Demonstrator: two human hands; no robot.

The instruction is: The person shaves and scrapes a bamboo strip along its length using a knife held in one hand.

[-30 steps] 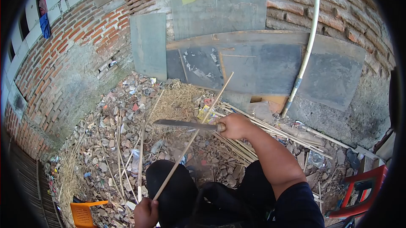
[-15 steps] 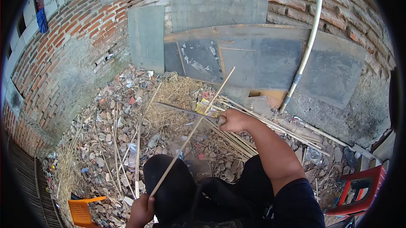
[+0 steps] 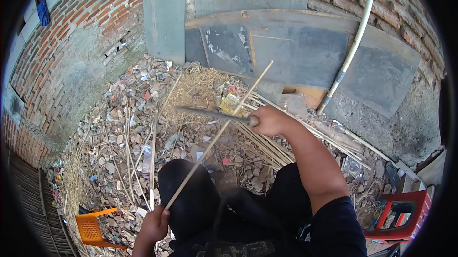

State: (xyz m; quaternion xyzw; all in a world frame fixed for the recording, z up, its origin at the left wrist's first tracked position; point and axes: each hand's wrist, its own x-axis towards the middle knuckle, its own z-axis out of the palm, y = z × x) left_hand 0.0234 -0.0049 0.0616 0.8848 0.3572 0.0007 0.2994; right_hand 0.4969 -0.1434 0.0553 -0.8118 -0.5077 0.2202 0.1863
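My left hand [image 3: 155, 223], low in the view, is closed on the near end of a long thin bamboo strip [image 3: 202, 159]. The strip slants up and away to the right, passing over my dark-trousered knee. A machete [image 3: 210, 114] is gripped by its handle in my right hand [image 3: 269, 121]. Its blade points left and crosses the strip near the upper part; whether the edge touches the strip I cannot tell. More bamboo strips [image 3: 265, 145] lie in a bundle on the rubble under my right forearm.
Rubble [image 3: 112, 149] and dry straw [image 3: 193, 87] cover the ground. An orange plastic chair [image 3: 90, 228] stands at the lower left, a red plastic stool [image 3: 403, 216] at the lower right. Grey boards [image 3: 296, 61] lean on the brick wall, with a pale pole [image 3: 355, 42] before them.
The view has tilted down slightly, so the surroundings sit higher. The machete's blade has turned, showing more of its width and lying more level across the strip. Both grips are unchanged.
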